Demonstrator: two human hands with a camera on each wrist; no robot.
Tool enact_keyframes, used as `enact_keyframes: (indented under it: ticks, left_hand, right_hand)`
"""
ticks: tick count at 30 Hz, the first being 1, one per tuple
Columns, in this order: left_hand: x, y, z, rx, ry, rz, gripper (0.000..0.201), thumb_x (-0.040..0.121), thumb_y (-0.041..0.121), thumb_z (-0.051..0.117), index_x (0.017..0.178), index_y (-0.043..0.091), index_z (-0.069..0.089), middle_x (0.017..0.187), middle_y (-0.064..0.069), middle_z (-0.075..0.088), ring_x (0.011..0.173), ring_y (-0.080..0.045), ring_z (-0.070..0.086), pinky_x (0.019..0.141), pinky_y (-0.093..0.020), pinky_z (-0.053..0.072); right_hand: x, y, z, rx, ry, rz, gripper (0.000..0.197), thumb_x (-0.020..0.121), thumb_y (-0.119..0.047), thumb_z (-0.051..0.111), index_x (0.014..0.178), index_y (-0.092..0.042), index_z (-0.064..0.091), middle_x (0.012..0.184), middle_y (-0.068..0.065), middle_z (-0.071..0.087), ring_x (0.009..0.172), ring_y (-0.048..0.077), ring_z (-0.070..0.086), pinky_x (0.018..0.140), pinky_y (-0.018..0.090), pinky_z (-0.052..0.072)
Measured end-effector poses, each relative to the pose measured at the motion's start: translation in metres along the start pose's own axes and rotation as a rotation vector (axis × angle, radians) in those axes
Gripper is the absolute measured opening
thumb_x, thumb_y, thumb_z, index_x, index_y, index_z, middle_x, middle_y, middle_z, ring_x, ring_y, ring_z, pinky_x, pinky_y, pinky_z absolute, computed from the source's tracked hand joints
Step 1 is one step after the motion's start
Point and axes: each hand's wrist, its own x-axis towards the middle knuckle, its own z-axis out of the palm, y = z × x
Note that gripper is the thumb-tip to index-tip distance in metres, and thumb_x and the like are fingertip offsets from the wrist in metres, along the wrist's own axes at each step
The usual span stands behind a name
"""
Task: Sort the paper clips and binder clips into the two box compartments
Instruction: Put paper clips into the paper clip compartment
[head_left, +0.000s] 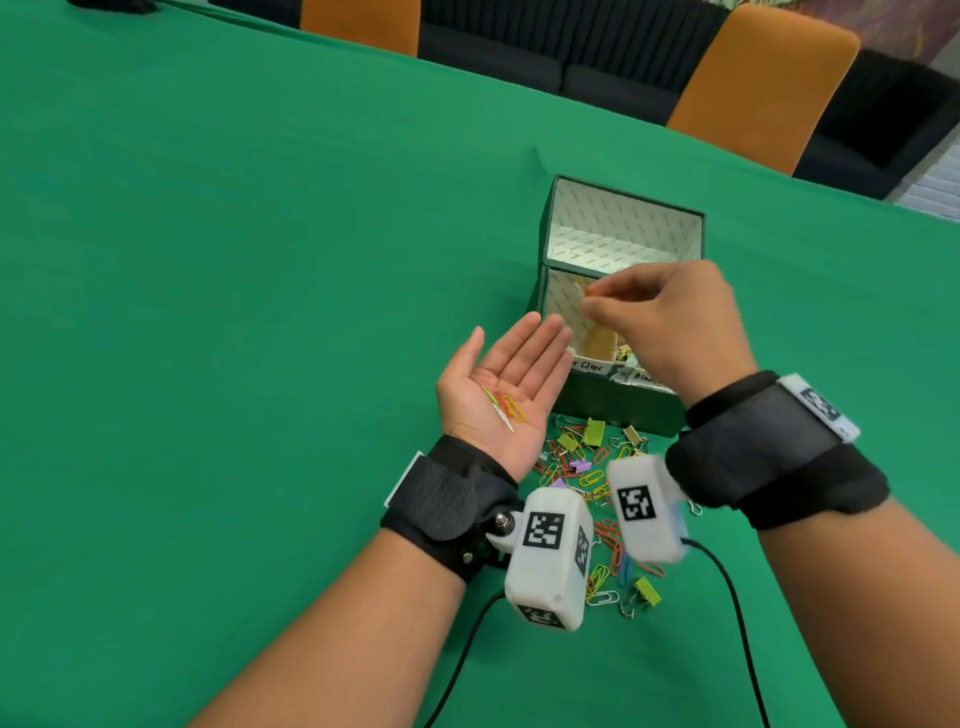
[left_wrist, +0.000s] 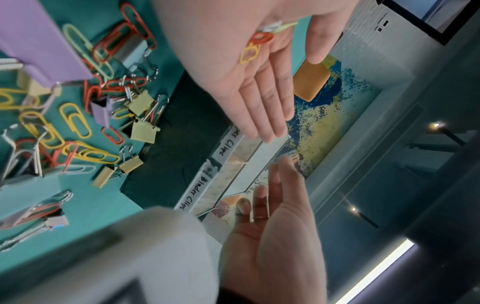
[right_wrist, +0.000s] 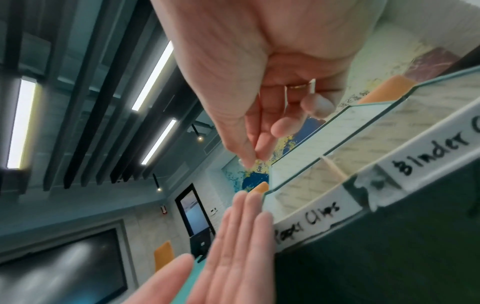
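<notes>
A dark green box stands open on the green table, its near rim labelled "Paper Clips" on the left and "Binder Clips" on the right. My left hand lies flat, palm up, beside the box with several coloured paper clips in the palm. Over the paper-clip compartment my right hand pinches a small orange paper clip between thumb and forefinger. A mixed pile of paper clips and binder clips lies in front of the box.
Wide green tablecloth spreads to the left and behind the box. Orange chairs stand along the far edge. Black cables trail from the wrist cameras toward me across the near table.
</notes>
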Motion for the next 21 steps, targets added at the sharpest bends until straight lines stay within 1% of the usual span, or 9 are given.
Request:
enact_keyframes:
  ticks: [3,7,9,11,12,14,15,18,21]
  left_hand:
    - [0.000,0.001,0.000,-0.005,-0.009,-0.002,0.050,0.095,0.037,0.043,0.116,-0.005,0.061,0.118,-0.024,0.064,0.112,-0.033,0.062,0.100,-0.042,0.047]
    - [0.001,0.002,-0.001,-0.016,-0.016,0.007,0.050,0.095,0.036,0.043,0.118,-0.005,0.060,0.116,-0.023,0.065,0.112,-0.033,0.062,0.099,-0.042,0.048]
    - [0.001,0.003,0.000,-0.013,-0.022,0.012,0.050,0.095,0.036,0.043,0.118,-0.005,0.060,0.115,-0.024,0.066,0.112,-0.033,0.062,0.100,-0.042,0.047]
    - [0.002,0.004,-0.001,-0.013,-0.020,0.026,0.049,0.095,0.036,0.043,0.116,-0.004,0.060,0.114,-0.023,0.066,0.110,-0.033,0.063,0.101,-0.042,0.046]
    - [0.002,0.005,-0.001,-0.013,-0.017,0.036,0.048,0.095,0.036,0.043,0.116,-0.004,0.061,0.113,-0.023,0.067,0.108,-0.032,0.064,0.101,-0.041,0.046]
    - [0.003,0.005,-0.001,-0.007,-0.015,0.049,0.047,0.095,0.035,0.042,0.114,-0.003,0.061,0.110,-0.022,0.068,0.103,-0.032,0.066,0.103,-0.042,0.044]
    - [0.003,0.005,-0.001,-0.003,-0.015,0.052,0.047,0.095,0.036,0.041,0.114,-0.003,0.061,0.110,-0.022,0.068,0.102,-0.032,0.067,0.103,-0.043,0.044]
    - [0.002,0.003,-0.001,0.016,0.001,0.055,0.048,0.095,0.038,0.041,0.113,-0.001,0.061,0.112,-0.021,0.068,0.104,-0.031,0.067,0.093,-0.042,0.052]
    - [0.001,0.000,-0.001,0.033,0.017,0.045,0.048,0.096,0.039,0.040,0.112,-0.001,0.062,0.109,-0.021,0.069,0.101,-0.031,0.068,0.079,-0.037,0.059]
  right_hand:
    - [0.013,0.008,0.002,-0.123,0.050,0.028,0.005,0.079,-0.029,0.076,0.081,-0.025,0.075,0.073,-0.010,0.069,0.067,0.002,0.062,0.063,0.016,0.047]
    - [0.012,0.018,0.014,-0.388,-0.229,0.038,0.020,0.083,-0.040,0.072,0.092,-0.023,0.076,0.083,-0.005,0.071,0.074,0.009,0.062,0.069,0.023,0.046]
    - [0.006,0.018,0.016,-0.395,-0.187,0.009,0.024,0.086,-0.045,0.067,0.090,-0.023,0.076,0.081,-0.005,0.070,0.076,0.011,0.062,0.069,0.023,0.044]
    - [-0.005,0.012,0.015,-0.310,-0.065,-0.053,0.028,0.087,-0.047,0.064,0.078,-0.022,0.072,0.068,-0.007,0.066,0.065,0.009,0.058,0.061,0.023,0.045]
    - [-0.013,0.007,0.014,-0.262,-0.055,-0.085,0.031,0.086,-0.047,0.065,0.072,-0.020,0.070,0.060,-0.006,0.062,0.057,0.006,0.053,0.055,0.019,0.042]
    - [-0.030,-0.003,0.015,-0.179,-0.183,-0.125,0.029,0.083,-0.045,0.069,0.069,-0.020,0.070,0.052,-0.005,0.058,0.046,0.004,0.046,0.046,0.014,0.035]
    - [-0.039,-0.006,0.016,-0.149,-0.274,-0.135,0.025,0.080,-0.045,0.072,0.072,-0.022,0.073,0.051,-0.006,0.059,0.046,0.002,0.048,0.047,0.013,0.036]
    - [-0.051,-0.006,0.021,-0.171,-0.422,-0.137,0.023,0.072,-0.047,0.077,0.087,-0.028,0.077,0.065,-0.009,0.069,0.059,0.000,0.059,0.058,0.017,0.044]
    - [-0.054,-0.007,0.025,-0.257,-0.437,-0.150,0.025,0.074,-0.041,0.076,0.096,-0.028,0.077,0.071,-0.009,0.069,0.066,0.003,0.060,0.059,0.012,0.039]
